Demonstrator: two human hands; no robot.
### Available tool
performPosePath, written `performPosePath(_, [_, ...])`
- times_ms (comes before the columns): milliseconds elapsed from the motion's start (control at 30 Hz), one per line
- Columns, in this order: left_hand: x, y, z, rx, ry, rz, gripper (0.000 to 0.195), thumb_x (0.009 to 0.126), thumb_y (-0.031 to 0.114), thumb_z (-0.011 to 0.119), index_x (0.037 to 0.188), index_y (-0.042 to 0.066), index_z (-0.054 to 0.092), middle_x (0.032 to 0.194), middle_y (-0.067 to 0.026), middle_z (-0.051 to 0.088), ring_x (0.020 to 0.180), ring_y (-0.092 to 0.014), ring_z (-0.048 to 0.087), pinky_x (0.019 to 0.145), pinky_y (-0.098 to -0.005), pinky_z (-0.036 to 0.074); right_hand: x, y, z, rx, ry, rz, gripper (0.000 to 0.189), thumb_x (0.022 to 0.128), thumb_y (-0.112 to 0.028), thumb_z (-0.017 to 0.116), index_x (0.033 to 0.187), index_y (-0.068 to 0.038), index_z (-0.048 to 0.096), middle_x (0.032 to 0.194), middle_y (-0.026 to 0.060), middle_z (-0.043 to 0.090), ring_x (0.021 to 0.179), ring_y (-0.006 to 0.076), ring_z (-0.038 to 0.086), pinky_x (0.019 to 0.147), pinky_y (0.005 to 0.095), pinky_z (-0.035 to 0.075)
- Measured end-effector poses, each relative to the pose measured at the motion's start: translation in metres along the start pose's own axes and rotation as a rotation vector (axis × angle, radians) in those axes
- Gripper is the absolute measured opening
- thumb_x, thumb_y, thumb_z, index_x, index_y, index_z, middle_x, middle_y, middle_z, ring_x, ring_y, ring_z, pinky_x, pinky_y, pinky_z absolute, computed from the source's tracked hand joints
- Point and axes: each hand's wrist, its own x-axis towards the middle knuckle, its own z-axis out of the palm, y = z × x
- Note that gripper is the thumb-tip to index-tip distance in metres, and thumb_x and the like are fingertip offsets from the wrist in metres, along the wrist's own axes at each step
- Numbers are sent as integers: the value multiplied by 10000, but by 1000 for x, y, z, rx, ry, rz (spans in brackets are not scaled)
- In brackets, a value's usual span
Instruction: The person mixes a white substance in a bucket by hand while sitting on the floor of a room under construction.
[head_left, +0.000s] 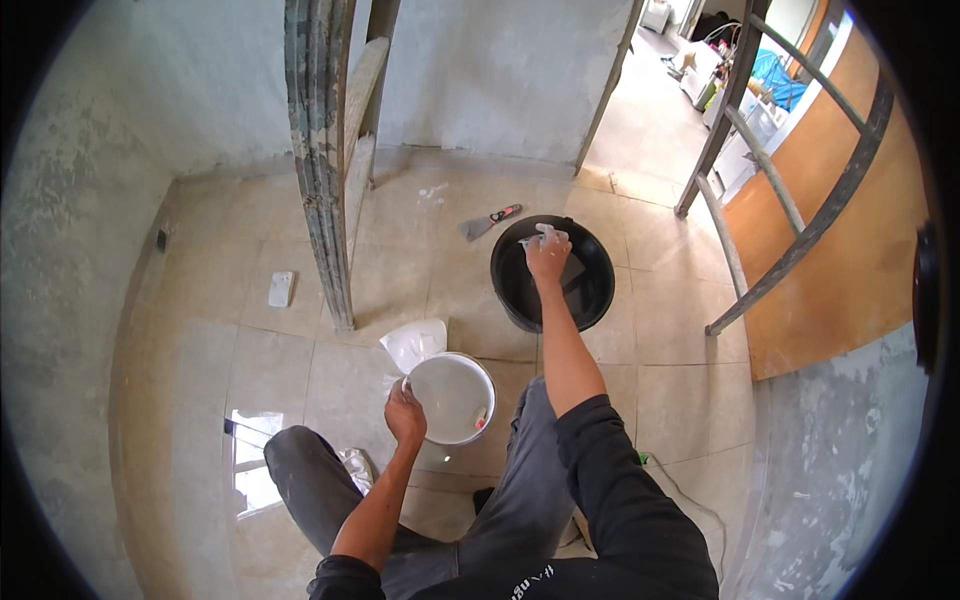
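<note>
My left hand (405, 414) grips the left rim of a white bucket (491, 382) that holds cloudy liquid; a small red and white thing lies at its lower right inside. Against the bucket's upper left is a white plastic bag (416, 343). My right hand (548, 251), smeared with white, is over the far part of a black tub (516, 309). Its fingers are bent around a thin, pale, flat piece that I cannot name. On the floor just left of the tub's far side lies a putty knife (491, 221) with a red and black handle.
A worn ladder (322, 172) stands on the tiles ahead to the left, and another ladder (814, 236) at the right by an orange-brown panel (862, 225). A white block (282, 289) lies at the left. A thin cable (694, 501) runs along the floor at the lower right.
</note>
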Motion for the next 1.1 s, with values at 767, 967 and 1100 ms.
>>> performPosePath(767, [-3, 20, -6, 11, -218, -166, 249, 913, 230, 401, 1062, 104, 555, 937, -187, 613, 859, -401, 577, 733, -473, 455, -75, 10, -68, -57, -101, 79, 215, 692, -104, 557, 875, 7, 585, 712, 191, 611, 703, 355, 610, 663, 416, 478])
performPosePath(967, [0, 19, 6, -50, -148, -137, 228, 894, 196, 434, 1063, 102, 555, 940, -184, 613, 844, -401, 580, 724, -471, 458, -75, 10, -86, -64, -17, 0, 212, 720, -95, 524, 879, 29, 591, 653, 191, 583, 608, 335, 586, 594, 395, 455])
performPosePath(1100, [5, 17, 26, -108, -122, -100, 231, 890, 179, 438, 1070, 95, 556, 969, -184, 605, 837, -401, 575, 707, -470, 451, -74, 0, -100, 51, -35, 39, 187, 736, -81, 516, 857, 39, 591, 685, 187, 575, 622, 303, 574, 601, 373, 448])
